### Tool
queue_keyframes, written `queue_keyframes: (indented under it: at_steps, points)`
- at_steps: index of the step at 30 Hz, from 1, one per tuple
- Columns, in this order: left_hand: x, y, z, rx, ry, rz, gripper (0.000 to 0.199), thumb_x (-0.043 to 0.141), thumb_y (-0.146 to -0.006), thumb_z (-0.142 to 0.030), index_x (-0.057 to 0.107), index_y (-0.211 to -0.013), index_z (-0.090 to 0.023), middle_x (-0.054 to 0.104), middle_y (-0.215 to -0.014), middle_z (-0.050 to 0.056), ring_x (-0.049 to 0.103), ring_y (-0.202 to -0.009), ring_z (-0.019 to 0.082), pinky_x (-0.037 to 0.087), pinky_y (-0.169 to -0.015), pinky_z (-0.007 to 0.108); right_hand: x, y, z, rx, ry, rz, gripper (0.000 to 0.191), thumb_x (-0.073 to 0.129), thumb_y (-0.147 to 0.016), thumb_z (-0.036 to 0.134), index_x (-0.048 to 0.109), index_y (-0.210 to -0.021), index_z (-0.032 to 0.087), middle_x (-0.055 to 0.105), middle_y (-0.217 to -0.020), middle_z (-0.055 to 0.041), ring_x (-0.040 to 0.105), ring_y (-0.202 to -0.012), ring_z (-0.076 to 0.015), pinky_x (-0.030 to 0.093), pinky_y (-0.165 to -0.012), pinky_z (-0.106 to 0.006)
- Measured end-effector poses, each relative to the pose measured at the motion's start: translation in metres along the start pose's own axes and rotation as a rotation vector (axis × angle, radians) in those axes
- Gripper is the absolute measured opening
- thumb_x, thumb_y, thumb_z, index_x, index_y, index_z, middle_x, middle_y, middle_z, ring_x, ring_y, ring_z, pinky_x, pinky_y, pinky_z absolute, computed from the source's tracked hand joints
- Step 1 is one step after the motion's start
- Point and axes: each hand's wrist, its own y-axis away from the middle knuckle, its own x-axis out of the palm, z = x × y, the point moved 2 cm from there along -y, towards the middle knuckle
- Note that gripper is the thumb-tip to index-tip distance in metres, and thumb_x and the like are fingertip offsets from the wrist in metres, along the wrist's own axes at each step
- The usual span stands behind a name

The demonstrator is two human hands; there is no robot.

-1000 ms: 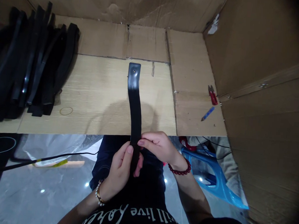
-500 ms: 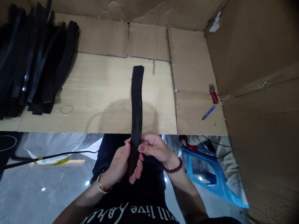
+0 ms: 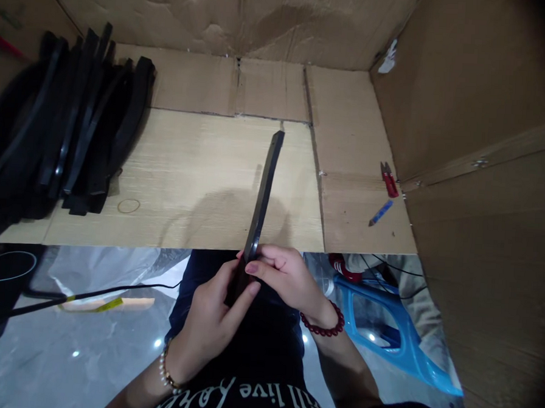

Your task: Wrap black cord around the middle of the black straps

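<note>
Black T-shirt (image 3: pixel 262 407) reads "ill live"; hands (image 3: pixel 211 325) hold black strap (image 3: pixel 261 203).

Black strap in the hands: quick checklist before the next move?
1. Grip: left hand and right hand both on the lower end of the black strap: ok.
2. Strap face: turned edge-on to the head view, so its surface can't be checked: cannot tell.
3. Upper tip: tilted up over the wooden board; contact with the board can't be confirmed: cannot tell.
4. Pile of black straps: lies apart from the held strap: ok.
5. Red thread snips and blue pencil: on the board, apart from the hands: ok.
</note>
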Motion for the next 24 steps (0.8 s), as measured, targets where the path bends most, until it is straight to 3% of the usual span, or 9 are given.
queue_keyframes:
  at_steps: [5, 8, 14, 19, 24]
  points:
    - [0.007, -0.003, -0.005, -0.073, 0.343, 0.093, 0.025, 0.048, -0.098, -0.036, 0.06, -0.109, -0.018, 0.069, -0.082, 0.003, 0.063, -0.057, 0.01, 0.052, -0.055, 0.022, -0.001, -0.003, 0.005, -0.058, 0.052, -0.048, 0.032, 0.072, -0.079, 0.046, 0.067, -0.077, 0.015, 0.063, -0.061, 0.0001, 0.058, -0.054, -0.0104, 0.046, -0.05, -0.021]
    - [0.012, -0.006, -0.006, -0.083, 0.564, 0.109, 0.026, 0.048, -0.097, -0.037, 0.062, -0.102, -0.016, 0.068, -0.075, 0.002, 0.058, -0.048, 0.008, 0.047, -0.047, 0.02, 0.001, -0.001, 0.0, -0.042, -0.038, 0.011, 0.031, 0.068, -0.085, 0.044, 0.065, -0.08, 0.014, 0.06, -0.054, 0.0018, 0.054, -0.043, -0.0088, 0.04, -0.041, -0.019]
    - [0.017, -0.01, 0.002, -0.026, 0.742, 0.124, 0.028, 0.051, -0.096, -0.037, 0.065, -0.092, -0.013, 0.071, -0.073, 0.005, 0.06, -0.046, 0.009, 0.045, -0.046, 0.02, 0.003, 0.003, -0.005, -0.006, -0.132, 0.042, 0.031, 0.066, -0.087, 0.043, 0.063, -0.083, 0.012, 0.056, -0.049, 0.0031, 0.052, -0.037, -0.0077, 0.036, -0.036, -0.017]
    - [0.024, -0.014, 0.012, -0.056, 0.969, 0.21, 0.034, 0.049, -0.095, -0.041, 0.064, -0.093, -0.011, 0.074, -0.072, 0.009, 0.058, -0.039, 0.011, 0.04, -0.039, 0.02, -0.005, -0.004, 0.002, -0.019, -0.074, 0.158, 0.036, 0.065, -0.086, 0.046, 0.059, -0.071, 0.014, 0.055, -0.049, 0.0029, 0.054, -0.041, -0.0081, 0.038, -0.04, -0.018]
    - [0.033, -0.018, 0.016, -0.02, 1.126, 0.262, 0.037, 0.047, -0.095, -0.044, 0.063, -0.091, -0.01, 0.075, -0.067, 0.011, 0.053, -0.031, 0.01, 0.033, -0.035, 0.018, -0.016, -0.015, 0.006, -0.086, -0.073, 0.25, 0.031, 0.067, -0.088, 0.037, 0.063, -0.07, 0.012, 0.061, -0.058, -0.0004, 0.056, -0.052, -0.0077, 0.042, -0.049, -0.02]
